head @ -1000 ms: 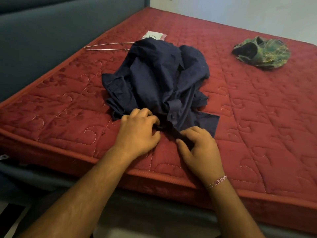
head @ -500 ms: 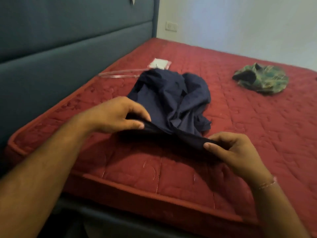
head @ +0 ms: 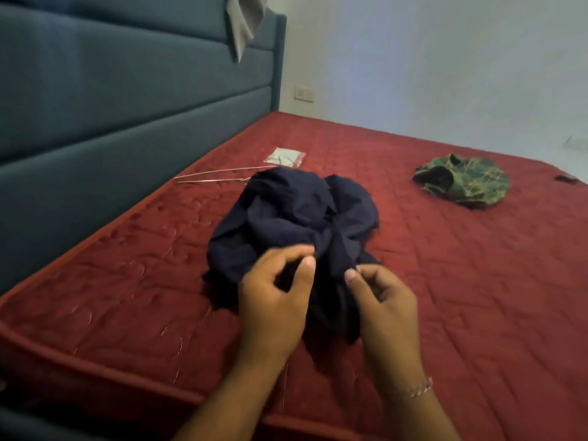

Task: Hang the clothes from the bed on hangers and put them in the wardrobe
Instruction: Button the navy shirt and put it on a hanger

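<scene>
A crumpled navy shirt (head: pixel 286 218) lies in a heap on the red mattress (head: pixel 127 297). My left hand (head: pixel 273 297) pinches its near edge between thumb and fingers. Close beside it, my right hand (head: pixel 381 300) pinches the same dark cloth, a bracelet on its wrist. A thin wire hanger (head: pixel 216 176) lies flat on the mattress behind the shirt, partly hidden under it. A green patterned garment (head: pixel 461 183) sits bunched at the far right of the bed.
A small clear plastic packet (head: pixel 284 156) lies beyond the hanger. The blue padded headboard (head: pixel 111 106) runs along the left, with a grey cloth (head: pixel 243 23) hanging over its top. A white wall stands behind the bed. A small dark object (head: pixel 566 178) lies at the right edge.
My hands lifted the shirt's near edge spread apart, then came together; now they pinch the cloth side by side. The view tilted upward.
</scene>
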Demonstrator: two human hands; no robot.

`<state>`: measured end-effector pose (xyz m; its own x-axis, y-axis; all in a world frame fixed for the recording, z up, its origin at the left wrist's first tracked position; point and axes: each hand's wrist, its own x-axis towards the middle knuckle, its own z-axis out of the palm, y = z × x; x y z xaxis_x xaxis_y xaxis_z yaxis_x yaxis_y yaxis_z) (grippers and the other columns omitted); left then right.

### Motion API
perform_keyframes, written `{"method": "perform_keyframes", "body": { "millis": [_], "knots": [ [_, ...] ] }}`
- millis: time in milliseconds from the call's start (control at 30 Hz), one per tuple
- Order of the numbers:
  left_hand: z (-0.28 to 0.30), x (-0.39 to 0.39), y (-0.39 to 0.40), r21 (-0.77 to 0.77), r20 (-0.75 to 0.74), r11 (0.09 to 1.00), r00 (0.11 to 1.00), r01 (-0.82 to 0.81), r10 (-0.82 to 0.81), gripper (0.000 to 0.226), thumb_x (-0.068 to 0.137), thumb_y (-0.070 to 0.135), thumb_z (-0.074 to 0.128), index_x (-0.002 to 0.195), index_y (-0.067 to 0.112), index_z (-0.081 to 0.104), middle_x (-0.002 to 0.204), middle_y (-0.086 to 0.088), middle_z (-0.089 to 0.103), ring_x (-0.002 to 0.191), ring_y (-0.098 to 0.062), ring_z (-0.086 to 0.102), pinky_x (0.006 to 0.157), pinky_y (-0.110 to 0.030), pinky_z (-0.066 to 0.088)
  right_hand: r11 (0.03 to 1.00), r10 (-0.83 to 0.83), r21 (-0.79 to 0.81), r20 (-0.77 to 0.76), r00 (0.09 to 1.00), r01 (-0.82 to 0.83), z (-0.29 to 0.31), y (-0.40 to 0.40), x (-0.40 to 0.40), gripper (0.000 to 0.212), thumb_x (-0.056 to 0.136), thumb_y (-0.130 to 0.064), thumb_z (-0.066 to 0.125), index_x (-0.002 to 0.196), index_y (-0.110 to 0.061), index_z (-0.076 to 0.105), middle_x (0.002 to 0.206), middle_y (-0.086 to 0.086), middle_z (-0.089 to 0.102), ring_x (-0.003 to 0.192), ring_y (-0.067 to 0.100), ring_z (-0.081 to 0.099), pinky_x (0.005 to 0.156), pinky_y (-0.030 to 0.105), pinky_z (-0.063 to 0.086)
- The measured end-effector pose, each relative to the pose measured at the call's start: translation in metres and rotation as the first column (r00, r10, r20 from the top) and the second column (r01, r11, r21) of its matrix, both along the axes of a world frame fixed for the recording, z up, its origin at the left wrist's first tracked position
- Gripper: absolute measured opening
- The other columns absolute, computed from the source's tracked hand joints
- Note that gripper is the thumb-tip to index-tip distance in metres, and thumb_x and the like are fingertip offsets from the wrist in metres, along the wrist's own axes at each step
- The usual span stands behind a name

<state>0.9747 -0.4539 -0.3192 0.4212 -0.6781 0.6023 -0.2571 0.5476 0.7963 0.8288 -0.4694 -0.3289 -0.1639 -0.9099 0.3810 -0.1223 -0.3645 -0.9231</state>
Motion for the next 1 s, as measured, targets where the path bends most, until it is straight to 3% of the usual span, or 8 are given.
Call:
{"method": "perform_keyframes", "body": {
  "millis": [100,200,400,467,533,700,800,1000],
  "knots": [
    [-0.031,-0.011,0.018,0.110,-0.169,0.993,0.985,0.044,-0.025,0.019,0.094,0.006,0.074,0.098,0.025,0.075,0.093,0.016,0.076,0.090,-0.003,0.071,0.080,-0.012,0.051,0.985,0.078,0.130,0.229,0.970,-0.110,-0.034,0.026,0.010,0.008,0.091,-0.021,0.077,0.089,-0.015,0.073,0.084,0.009,0.073,0.076,0.015,0.061,0.072,0.038,0.050],
    [-0.041,-0.014,0.023,0.182,-0.217,0.977,0.974,0.113,-0.073,0.029,0.089,0.001,0.077,0.104,0.026,0.074,0.098,0.017,0.076,0.093,-0.003,0.072,0.083,-0.017,0.055,0.978,0.106,0.140,0.290,0.951,-0.151,-0.041,0.036,0.010,0.026,0.081,-0.035,0.081,0.092,-0.012,0.074,0.091,0.017,0.074,0.081,0.025,0.066,0.077,0.051,0.054],
    [-0.050,-0.012,0.028,0.146,-0.085,0.980,0.989,0.135,-0.123,0.010,0.085,0.016,0.078,0.094,0.021,0.077,0.094,0.006,0.076,0.094,-0.018,0.074,0.084,-0.032,0.058,0.994,0.099,0.025,0.259,0.961,-0.109,-0.036,0.041,0.015,0.005,0.083,-0.012,0.075,0.088,-0.010,0.074,0.085,0.007,0.076,0.076,0.013,0.069,0.064,0.025,0.056],
    [-0.053,-0.013,0.028,0.122,-0.048,0.984,0.991,0.133,-0.128,0.010,0.086,0.012,0.076,0.094,0.017,0.076,0.095,0.004,0.074,0.094,-0.021,0.073,0.084,-0.031,0.057,0.996,0.088,0.012,0.245,0.965,-0.094,-0.037,0.043,0.016,0.007,0.086,-0.002,0.074,0.091,-0.007,0.073,0.085,0.007,0.076,0.077,0.013,0.070,0.066,0.024,0.056],
    [-0.054,-0.013,0.028,0.104,-0.015,0.983,0.989,0.149,-0.149,0.008,0.089,0.010,0.074,0.095,0.015,0.076,0.096,0.005,0.073,0.095,-0.021,0.072,0.084,-0.027,0.056,0.997,0.078,0.002,0.232,0.970,-0.081,-0.040,0.044,0.015,0.008,0.088,0.001,0.073,0.094,-0.005,0.073,0.087,0.009,0.076,0.077,0.016,0.071,0.068,0.028,0.057],
    [-0.054,-0.013,0.028,0.113,0.007,0.984,0.990,0.139,-0.140,0.007,0.090,0.010,0.074,0.088,0.017,0.076,0.089,0.008,0.071,0.088,-0.018,0.070,0.079,-0.019,0.051,0.999,0.036,0.006,0.186,0.982,-0.038,-0.047,0.045,0.016,0.010,0.088,-0.016,0.078,0.097,-0.016,0.077,0.093,0.012,0.076,0.086,0.040,0.071,0.076,0.058,0.060],
    [-0.056,-0.013,0.028,0.140,0.004,0.981,0.991,0.133,-0.135,0.013,0.091,0.008,0.077,0.088,0.020,0.076,0.088,0.008,0.071,0.088,-0.018,0.070,0.078,-0.019,0.052,0.999,0.028,0.026,0.201,0.979,-0.034,-0.048,0.046,0.015,0.013,0.088,-0.023,0.071,0.097,-0.021,0.079,0.093,0.006,0.077,0.084,0.025,0.072,0.075,0.050,0.061],
    [-0.062,-0.012,0.027,0.221,-0.111,0.953,0.977,0.205,-0.184,0.008,0.091,0.023,0.075,0.084,0.019,0.074,0.082,-0.001,0.072,0.077,-0.023,0.070,0.071,-0.032,0.058,0.998,0.018,0.051,0.239,0.971,-0.031,-0.050,0.047,0.014,0.026,0.096,0.011,0.059,0.097,-0.007,0.078,0.086,0.011,0.076,0.071,0.019,0.070,0.058,0.028,0.058]
  ]
}}
